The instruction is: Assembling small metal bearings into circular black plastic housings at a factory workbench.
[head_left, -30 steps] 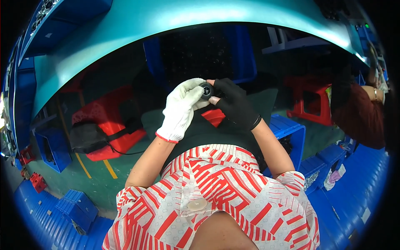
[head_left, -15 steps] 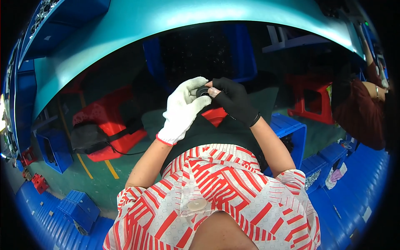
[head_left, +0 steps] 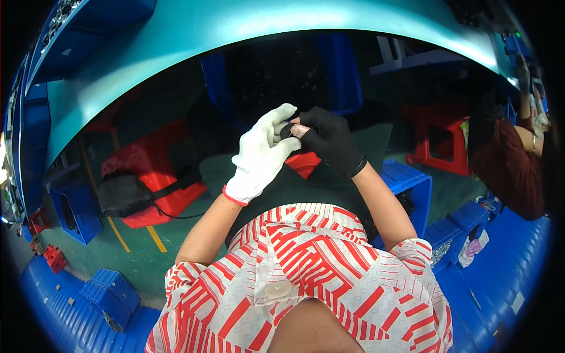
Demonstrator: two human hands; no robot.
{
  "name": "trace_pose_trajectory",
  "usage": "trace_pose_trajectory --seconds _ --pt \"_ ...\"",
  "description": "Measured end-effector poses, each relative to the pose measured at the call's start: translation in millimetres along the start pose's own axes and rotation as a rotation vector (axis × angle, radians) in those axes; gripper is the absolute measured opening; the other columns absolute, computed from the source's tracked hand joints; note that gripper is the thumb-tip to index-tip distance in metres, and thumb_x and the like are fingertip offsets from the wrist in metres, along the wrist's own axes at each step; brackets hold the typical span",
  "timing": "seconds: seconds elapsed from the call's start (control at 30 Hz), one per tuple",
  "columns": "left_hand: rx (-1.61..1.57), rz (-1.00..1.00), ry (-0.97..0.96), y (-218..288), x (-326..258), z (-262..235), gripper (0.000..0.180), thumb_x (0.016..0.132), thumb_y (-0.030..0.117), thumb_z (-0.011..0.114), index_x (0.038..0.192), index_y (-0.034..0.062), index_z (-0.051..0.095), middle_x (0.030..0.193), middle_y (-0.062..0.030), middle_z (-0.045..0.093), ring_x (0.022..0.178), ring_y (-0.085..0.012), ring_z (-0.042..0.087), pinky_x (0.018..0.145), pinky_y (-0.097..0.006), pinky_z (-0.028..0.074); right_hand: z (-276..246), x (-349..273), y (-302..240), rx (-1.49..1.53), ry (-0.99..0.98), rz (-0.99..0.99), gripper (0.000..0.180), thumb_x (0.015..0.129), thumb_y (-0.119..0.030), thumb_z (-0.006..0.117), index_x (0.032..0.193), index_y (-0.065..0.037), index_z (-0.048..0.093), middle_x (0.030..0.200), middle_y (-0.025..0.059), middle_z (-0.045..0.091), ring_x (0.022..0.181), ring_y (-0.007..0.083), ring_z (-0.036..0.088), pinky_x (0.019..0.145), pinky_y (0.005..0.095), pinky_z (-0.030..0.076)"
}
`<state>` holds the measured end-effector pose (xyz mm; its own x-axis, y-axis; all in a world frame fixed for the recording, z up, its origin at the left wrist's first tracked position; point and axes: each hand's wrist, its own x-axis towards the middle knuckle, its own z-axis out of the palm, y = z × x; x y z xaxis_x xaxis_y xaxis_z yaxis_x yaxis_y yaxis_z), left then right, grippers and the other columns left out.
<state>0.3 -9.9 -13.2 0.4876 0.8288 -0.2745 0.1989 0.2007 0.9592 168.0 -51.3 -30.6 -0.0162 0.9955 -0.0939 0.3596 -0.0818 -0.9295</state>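
My left hand (head_left: 262,154) wears a white glove with a red cuff; its fingers curl around a small dark part (head_left: 286,130) held in front of my chest. My right hand (head_left: 331,141) wears a black glove with bare fingertips and pinches the same small part from the right. The two hands meet below the edge of the teal table (head_left: 247,29). The part is mostly hidden between the fingers. My red-and-white patterned shirt (head_left: 306,276) fills the lower middle.
Red plastic stools (head_left: 156,170) (head_left: 432,138) stand on the green floor under the table. A black bag (head_left: 126,191) lies on the left stool. Blue bins (head_left: 412,188) sit at my right and lower left. Another person in a dark red sleeve (head_left: 509,167) sits at far right.
Both hands stay together on the small part; the white-gloved fingers have shifted slightly over it, and the pair has drifted a little to the right.
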Motion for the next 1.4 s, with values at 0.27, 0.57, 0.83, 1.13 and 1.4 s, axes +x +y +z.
trace_pose_trajectory --seconds 0.27,0.57,0.83,1.13,1.4 --pt "-0.608 -0.254 -0.107 1.4 3.7 -8.7 0.046 0.090 0.008 0.056 0.133 -0.0046 0.042 0.123 -0.0186 0.054 0.105 -0.0206 0.060 0.090 -0.031 0.051 -2.4 -4.6 -4.9 -0.153 0.214 -0.312 0.021 0.079 -0.011 0.070 0.099 -0.007 0.066 0.098 0.0104 0.062 0.081 0.0253 0.063 0.069 0.0319 0.051" --pt "-0.710 -0.193 -0.096 -6.8 2.1 -7.3 0.046 0.088 0.011 0.062 0.129 -0.0038 0.046 0.116 -0.0165 0.058 0.099 -0.0227 0.064 0.082 -0.030 0.057 4.1 -14.1 0.7 0.082 0.122 -0.154 0.050 0.079 -0.004 0.069 0.126 -0.007 0.051 0.118 0.0138 0.055 0.103 0.0268 0.060 0.082 0.0313 0.051" --pt "-0.657 -0.191 -0.067 -4.3 -1.7 -7.8 0.051 0.086 0.007 0.062 0.131 -0.0060 0.043 0.117 -0.0183 0.057 0.104 -0.0232 0.062 0.083 -0.031 0.057 -0.9 -12.1 -6.3 0.124 0.061 -0.127 0.043 0.083 -0.010 0.067 0.123 -0.005 0.054 0.114 0.0119 0.057 0.101 0.0241 0.060 0.083 0.0305 0.050" --pt "-0.620 -0.212 0.006 -3.7 -1.8 -9.1 0.045 0.089 0.005 0.058 0.130 -0.0055 0.044 0.113 -0.0167 0.060 0.098 -0.0181 0.064 0.081 -0.028 0.056 0.4 -4.4 4.8 0.397 -0.015 0.230 0.027 0.088 -0.011 0.063 0.113 -0.002 0.060 0.102 0.0067 0.062 0.094 0.0125 0.060 0.083 0.0259 0.048" --pt "-0.636 -0.230 0.071 -14.0 -2.1 -5.7 0.038 0.091 0.007 0.057 0.126 -0.0052 0.048 0.106 -0.0140 0.061 0.092 -0.0163 0.065 0.075 -0.026 0.057 4.5 -4.2 0.0 0.397 0.027 0.272 0.026 0.085 -0.019 0.068 0.104 -0.002 0.062 0.095 0.0081 0.065 0.085 0.0146 0.062 0.077 0.0257 0.049"
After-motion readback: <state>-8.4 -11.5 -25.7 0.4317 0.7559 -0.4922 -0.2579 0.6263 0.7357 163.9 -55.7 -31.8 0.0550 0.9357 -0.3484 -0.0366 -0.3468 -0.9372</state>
